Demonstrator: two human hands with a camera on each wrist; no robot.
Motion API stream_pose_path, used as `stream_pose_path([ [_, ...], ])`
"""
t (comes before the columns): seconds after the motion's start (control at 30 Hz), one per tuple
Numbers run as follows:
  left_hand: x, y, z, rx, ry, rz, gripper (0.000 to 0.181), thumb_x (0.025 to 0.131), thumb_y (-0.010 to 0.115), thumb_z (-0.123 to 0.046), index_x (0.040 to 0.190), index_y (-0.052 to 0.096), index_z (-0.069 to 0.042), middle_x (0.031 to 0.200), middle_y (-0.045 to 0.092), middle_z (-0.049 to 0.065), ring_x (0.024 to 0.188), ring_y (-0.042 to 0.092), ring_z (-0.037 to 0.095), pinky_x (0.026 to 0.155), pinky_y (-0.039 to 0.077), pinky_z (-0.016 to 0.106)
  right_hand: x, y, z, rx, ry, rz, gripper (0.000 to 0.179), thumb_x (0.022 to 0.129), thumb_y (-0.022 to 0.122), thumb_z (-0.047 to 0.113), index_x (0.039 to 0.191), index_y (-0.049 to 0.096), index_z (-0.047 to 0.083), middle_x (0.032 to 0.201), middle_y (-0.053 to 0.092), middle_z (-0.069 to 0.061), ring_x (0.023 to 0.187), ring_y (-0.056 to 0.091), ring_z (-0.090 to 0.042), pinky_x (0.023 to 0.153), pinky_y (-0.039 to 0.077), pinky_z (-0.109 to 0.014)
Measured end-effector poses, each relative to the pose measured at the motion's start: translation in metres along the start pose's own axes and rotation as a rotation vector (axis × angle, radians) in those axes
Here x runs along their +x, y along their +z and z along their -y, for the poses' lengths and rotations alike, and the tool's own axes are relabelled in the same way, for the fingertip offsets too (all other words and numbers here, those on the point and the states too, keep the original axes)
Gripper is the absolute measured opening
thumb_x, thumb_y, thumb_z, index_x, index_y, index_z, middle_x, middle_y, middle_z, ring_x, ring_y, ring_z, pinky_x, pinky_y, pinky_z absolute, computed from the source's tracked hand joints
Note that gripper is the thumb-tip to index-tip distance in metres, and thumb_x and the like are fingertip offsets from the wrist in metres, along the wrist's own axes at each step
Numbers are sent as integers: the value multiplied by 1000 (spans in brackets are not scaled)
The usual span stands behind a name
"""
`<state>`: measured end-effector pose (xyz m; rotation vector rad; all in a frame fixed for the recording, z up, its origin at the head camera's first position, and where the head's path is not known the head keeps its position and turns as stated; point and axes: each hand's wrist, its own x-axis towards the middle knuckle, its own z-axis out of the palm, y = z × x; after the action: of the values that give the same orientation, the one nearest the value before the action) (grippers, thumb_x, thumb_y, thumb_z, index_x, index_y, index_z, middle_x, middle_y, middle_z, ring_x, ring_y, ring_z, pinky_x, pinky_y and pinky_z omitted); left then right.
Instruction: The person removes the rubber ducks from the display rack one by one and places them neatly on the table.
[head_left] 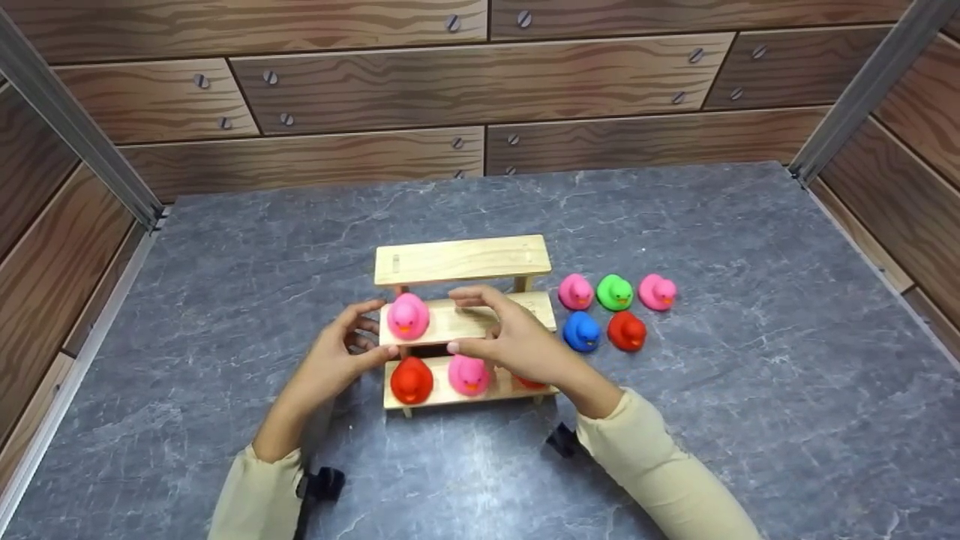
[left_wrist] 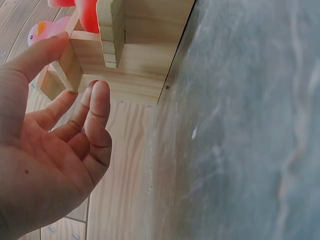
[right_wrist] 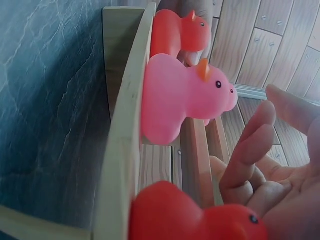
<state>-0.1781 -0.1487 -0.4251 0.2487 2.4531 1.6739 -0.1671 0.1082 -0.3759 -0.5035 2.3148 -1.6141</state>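
Observation:
A three-tier wooden display rack [head_left: 461,259] stands mid-table, a pink rubber duck [head_left: 408,316] on the left of its middle shelf. Below, the lowest shelf carries a red duck [head_left: 411,381], a pink duck [right_wrist: 167,100] and another red duck [right_wrist: 167,215], partly covered by the right hand in the head view. My left hand [head_left: 337,356] holds the middle shelf's left end between thumb and index finger; its other fingers curl loosely beside the rack. Over the middle of that shelf, my right hand [head_left: 517,337] is spread in a loose curve, nothing between thumb and fingers.
Right of the rack sit more ducks on the grey marbled table [head_left: 750,420]: two pink, a green [head_left: 615,292], a blue [head_left: 581,331] and a red [head_left: 627,331]. Wood-patterned panels [head_left: 480,82] and metal corner posts [head_left: 82,120] enclose the table at the back and sides.

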Motion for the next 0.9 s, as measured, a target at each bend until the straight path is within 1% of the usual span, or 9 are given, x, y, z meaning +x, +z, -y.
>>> stream_pose_path([
  [0.13, 0, 0, 0, -9, 0, 0, 63, 83, 75, -12, 139, 47, -5, 110, 58, 19, 81, 56, 16, 65, 46, 23, 3, 5, 1, -9, 11, -6, 58, 85, 74, 19, 137, 48, 15, 144, 48, -14, 138, 42, -28, 107, 39, -48],
  [0.27, 0, 1, 0, -18, 1, 5, 63, 83, 75, -12, 139, 47, -5, 110, 58, 19, 80, 56, 16, 63, 46, 23, 6, 10, 1, 3, 22, 0, 58, 86, 73, 19, 137, 48, 14, 144, 47, -15, 138, 41, -29, 109, 37, -49],
  [0.6, 1, 1, 1, -22, 25, 10, 62, 83, 74, -10, 139, 47, -3, 109, 60, 20, 80, 57, 16, 67, 47, 22, 10, 19, 5, -15, 58, -2, 60, 84, 75, 18, 138, 47, 21, 144, 48, -11, 137, 42, -24, 111, 36, -44],
  [0.7, 1, 1, 1, -17, 23, 11, 62, 84, 74, -11, 139, 47, -4, 110, 60, 20, 81, 57, 16, 67, 48, 22, 12, 22, 7, -49, 60, -4, 60, 84, 75, 20, 137, 48, 21, 144, 49, -10, 136, 43, -24, 112, 34, -44],
  [0.83, 1, 0, 1, -8, 21, 15, 62, 84, 73, -12, 139, 46, -4, 110, 59, 19, 82, 57, 17, 68, 48, 23, 15, 25, 10, -111, 44, -11, 60, 83, 76, 23, 137, 49, 21, 143, 50, -11, 136, 44, -25, 115, 29, -45],
  [0.9, 0, 0, 1, -5, 20, 15, 61, 84, 73, -12, 139, 46, -5, 111, 59, 19, 82, 57, 17, 68, 48, 23, 17, 27, 11, -131, 38, -13, 60, 83, 76, 24, 137, 49, 21, 143, 51, -11, 135, 45, -25, 115, 29, -46],
])
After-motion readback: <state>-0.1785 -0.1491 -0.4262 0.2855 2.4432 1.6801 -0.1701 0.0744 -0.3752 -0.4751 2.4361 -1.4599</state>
